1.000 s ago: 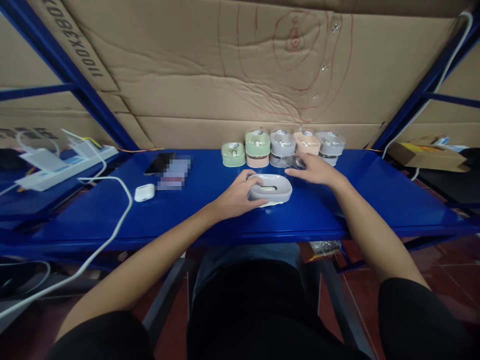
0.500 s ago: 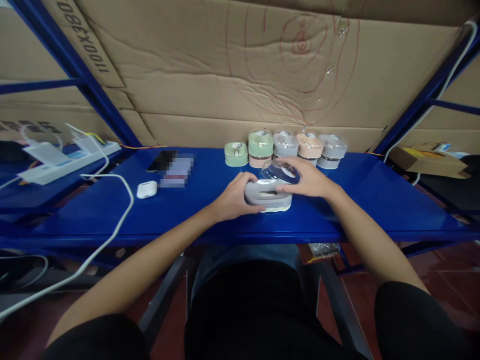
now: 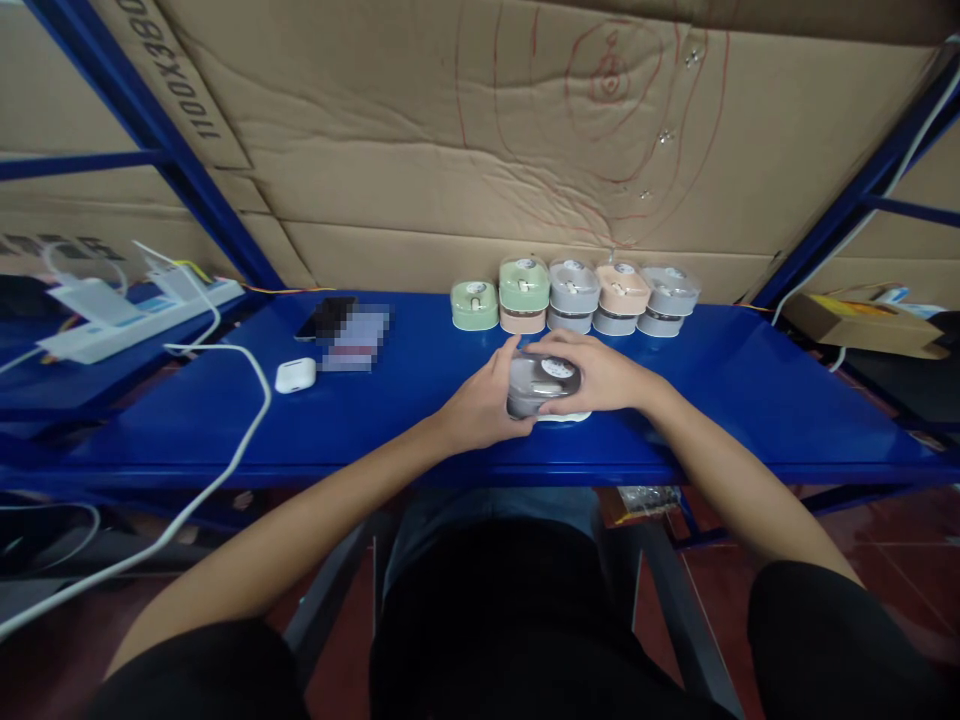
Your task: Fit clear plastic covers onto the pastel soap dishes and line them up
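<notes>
A small oval grey plastic box point(image 3: 523, 396) stands near the front edge of the blue table, partly covered by my fingers. Its clear lid point(image 3: 558, 369), with a white label, lies over the top; whether it is fully seated I cannot tell. My left hand point(image 3: 486, 402) is wrapped around the box's left side, thumb at the front. From the right, my right hand point(image 3: 609, 374) grips the lid, its thumb along the front.
Behind my hands, several similar lidded boxes stand in a row: a single green box point(image 3: 475, 307) and stacked pairs. To the left lie a white earphone case point(image 3: 295, 375), a dark phone point(image 3: 328, 318) and a white power strip point(image 3: 142, 325) with cables. Cardboard point(image 3: 375, 130) closes off the back.
My right hand has brought the clear lid down and slightly left onto the grey box. My left hand has shifted a little to the right, still around the box.
</notes>
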Tool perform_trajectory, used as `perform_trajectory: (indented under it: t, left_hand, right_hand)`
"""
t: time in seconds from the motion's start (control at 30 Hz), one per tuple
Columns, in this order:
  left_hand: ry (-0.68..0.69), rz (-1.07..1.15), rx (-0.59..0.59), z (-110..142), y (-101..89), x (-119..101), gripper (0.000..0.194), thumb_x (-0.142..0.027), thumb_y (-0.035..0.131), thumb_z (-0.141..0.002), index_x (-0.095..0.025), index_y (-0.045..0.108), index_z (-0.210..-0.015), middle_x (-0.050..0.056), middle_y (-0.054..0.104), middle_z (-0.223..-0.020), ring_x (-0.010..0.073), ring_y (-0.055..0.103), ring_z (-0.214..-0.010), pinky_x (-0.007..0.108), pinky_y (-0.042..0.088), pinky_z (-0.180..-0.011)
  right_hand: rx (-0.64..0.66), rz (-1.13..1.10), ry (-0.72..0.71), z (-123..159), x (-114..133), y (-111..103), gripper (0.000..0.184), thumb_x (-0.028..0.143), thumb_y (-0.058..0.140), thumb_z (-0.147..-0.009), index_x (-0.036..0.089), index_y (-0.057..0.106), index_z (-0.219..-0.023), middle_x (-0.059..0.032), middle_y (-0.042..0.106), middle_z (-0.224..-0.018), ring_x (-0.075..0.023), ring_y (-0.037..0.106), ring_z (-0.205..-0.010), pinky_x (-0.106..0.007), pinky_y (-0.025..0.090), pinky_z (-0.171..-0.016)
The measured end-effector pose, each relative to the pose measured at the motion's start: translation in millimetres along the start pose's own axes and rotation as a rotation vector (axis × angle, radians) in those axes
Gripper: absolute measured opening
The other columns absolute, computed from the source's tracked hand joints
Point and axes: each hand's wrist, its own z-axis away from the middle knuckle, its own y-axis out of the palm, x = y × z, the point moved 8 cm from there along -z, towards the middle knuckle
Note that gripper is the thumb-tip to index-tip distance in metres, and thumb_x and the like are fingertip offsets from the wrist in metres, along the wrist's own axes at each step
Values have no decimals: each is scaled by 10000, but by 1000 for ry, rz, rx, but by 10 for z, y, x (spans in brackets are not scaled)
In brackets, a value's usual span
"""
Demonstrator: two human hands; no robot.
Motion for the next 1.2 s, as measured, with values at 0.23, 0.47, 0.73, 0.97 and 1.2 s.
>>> perform_trajectory:
  t: [0.23,0.47,0.73,0.97,1.2]
  left_hand:
    - [-15,51,29,8,61,26,1259,-420,888,-790,-177,168,-1793,295,390,-1792,504,465,-1648,673,478,-1310]
    - [-49,63,58,-40,44,128,1261,-512,952,-776,-222,251,-1784,251,381,-1829,481,412,-1686,670,396,-1361]
    - [1,-136,24,281,-286,124,982,-474,878,-866,-278,449,-1727,152,617,-1564,386,630,-1462,575,505,-1283]
    - [-235,-324,-367,362,-1140,506,865,-480,907,-846,-270,576,-1617,152,684,-1507,436,626,-1448,590,477,-1281]
    - [-574,-291,-583,-604,-1448,790,823,-552,840,-950,-120,525,-1576,233,684,-1496,475,550,-1502,588,448,-1226]
  right_hand:
    - [51,29,14,-44,13,89,848,640,917,-852,316,674,-1597,-130,714,-1384,-362,717,-1246,-548,608,-1089]
    - [78,39,22,-40,-7,144,878,656,922,-848,340,655,-1622,-120,731,-1393,-383,702,-1271,-585,597,-1113]
    - [-146,-40,17,-20,-62,61,629,724,491,-1132,298,703,-1543,-135,710,-1481,-337,665,-1403,-569,510,-1249]
    - [-429,85,209,77,-250,-389,663,730,329,-1150,295,805,-1306,-125,771,-1254,-353,694,-1272,-573,529,-1179]
    - [-1110,284,555,772,-996,-1306,540,628,392,-1116,213,737,-1139,-208,709,-1269,-396,636,-1304,-624,475,-1174]
